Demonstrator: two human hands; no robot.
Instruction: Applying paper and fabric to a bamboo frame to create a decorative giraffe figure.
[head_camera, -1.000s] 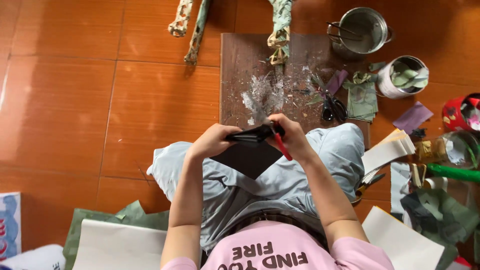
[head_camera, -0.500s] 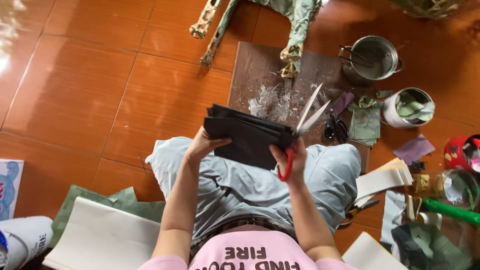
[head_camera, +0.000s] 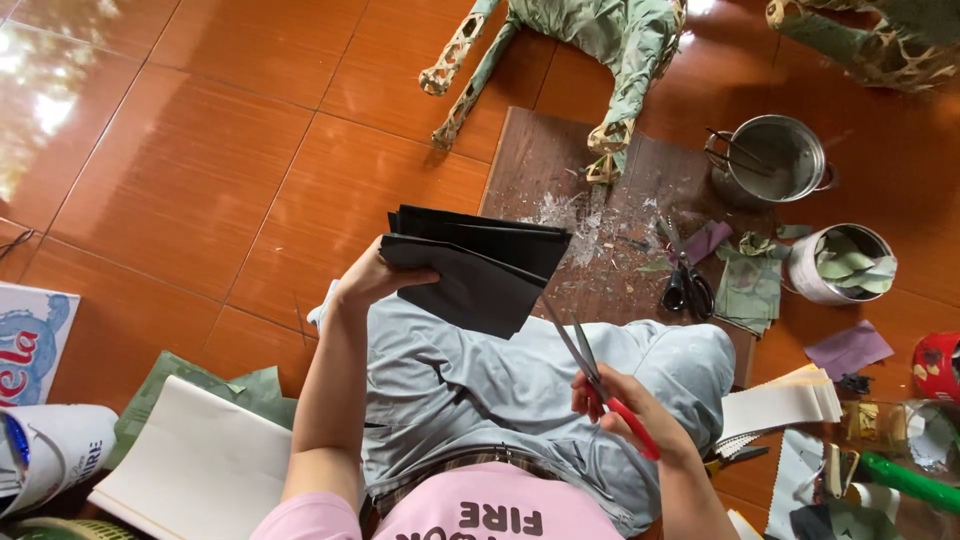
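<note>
My left hand (head_camera: 375, 280) pinches the folded stack of black paper (head_camera: 475, 265) by its left edge, fingers closed on it, and holds it up over my lap in front of the wooden board (head_camera: 545, 165). My right hand (head_camera: 625, 400) is wrapped around the red handles of the scissors (head_camera: 590, 370), whose blades point up and to the left, nearly closed, their tips just under the paper's lower right corner. Half a second ago the blades were spread wide and raised beside the stack at its right edge; now they have dropped lower and come together, and the stack has swung further left, so the two hands sit apart with a gap between paper and blades. I judge that a snip has just finished or the scissors are being reset. A second pair of scissors (head_camera: 688, 285) lies on the board among paper scraps, near a metal pot (head_camera: 775, 160).
</note>
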